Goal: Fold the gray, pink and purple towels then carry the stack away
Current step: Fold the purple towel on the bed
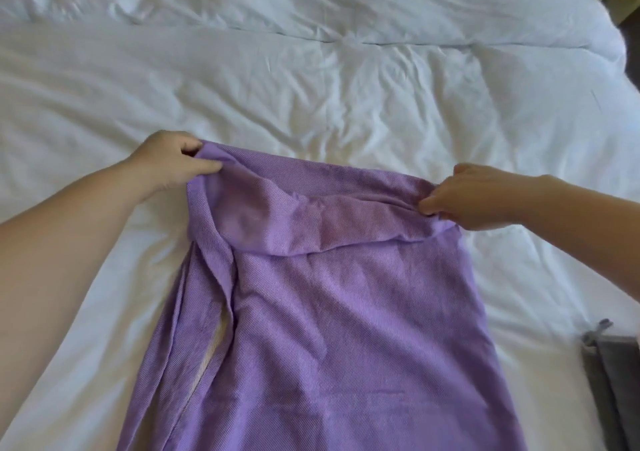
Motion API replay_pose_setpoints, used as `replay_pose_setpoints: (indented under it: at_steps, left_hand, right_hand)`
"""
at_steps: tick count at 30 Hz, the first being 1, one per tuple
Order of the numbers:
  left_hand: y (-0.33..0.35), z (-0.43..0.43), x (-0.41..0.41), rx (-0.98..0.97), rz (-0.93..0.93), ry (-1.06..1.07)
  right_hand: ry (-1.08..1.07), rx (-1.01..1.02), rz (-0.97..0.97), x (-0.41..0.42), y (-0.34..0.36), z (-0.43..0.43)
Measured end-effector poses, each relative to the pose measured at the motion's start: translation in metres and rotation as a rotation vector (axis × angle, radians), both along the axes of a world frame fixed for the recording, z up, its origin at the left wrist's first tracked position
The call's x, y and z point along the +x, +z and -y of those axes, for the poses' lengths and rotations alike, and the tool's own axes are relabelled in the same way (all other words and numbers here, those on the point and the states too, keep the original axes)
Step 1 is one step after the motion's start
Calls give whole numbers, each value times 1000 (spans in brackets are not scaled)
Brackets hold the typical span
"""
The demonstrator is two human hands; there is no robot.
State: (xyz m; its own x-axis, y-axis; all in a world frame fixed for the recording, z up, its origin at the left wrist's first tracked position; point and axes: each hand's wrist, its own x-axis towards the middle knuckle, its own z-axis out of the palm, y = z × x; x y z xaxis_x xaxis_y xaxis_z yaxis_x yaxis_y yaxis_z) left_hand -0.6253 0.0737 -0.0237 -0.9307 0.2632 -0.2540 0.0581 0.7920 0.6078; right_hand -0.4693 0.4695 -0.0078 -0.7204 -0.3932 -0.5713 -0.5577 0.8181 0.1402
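Left hand (pixel 171 161) and right hand (pixel 465 196) pinch the purple towel's (pixel 332 329) far corners over the white bed (pixel 346 80); gray towel (pixel 613 378) lies at right.

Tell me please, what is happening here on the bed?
A person is folding a purple towel on a bed with a white duvet. The left hand and the right hand each pinch one far corner of the towel, and its top edge is turned over toward the person. A gray towel, already folded, lies at the right edge.
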Motion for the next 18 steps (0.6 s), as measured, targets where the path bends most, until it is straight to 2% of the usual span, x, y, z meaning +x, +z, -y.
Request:
replay_pose_setpoints:
  at_steps: [2, 4, 8, 13, 18]
  left_hand:
    - [8, 3, -5, 42, 48, 39]
    - [15, 7, -10, -15, 71, 22]
    - [30, 12, -21, -39, 62, 40]
    - [49, 25, -39, 80, 62, 147]
    - [48, 33, -47, 149, 100, 207]
  right_hand:
    - [-124, 51, 73, 2, 3, -8]
    - [-190, 145, 108, -2, 10, -17]
    - [-218, 210, 19, -24, 24, -34]
    - [-487, 101, 3, -48, 42, -55]
    - [-717, -272, 107, -57, 56, -58]
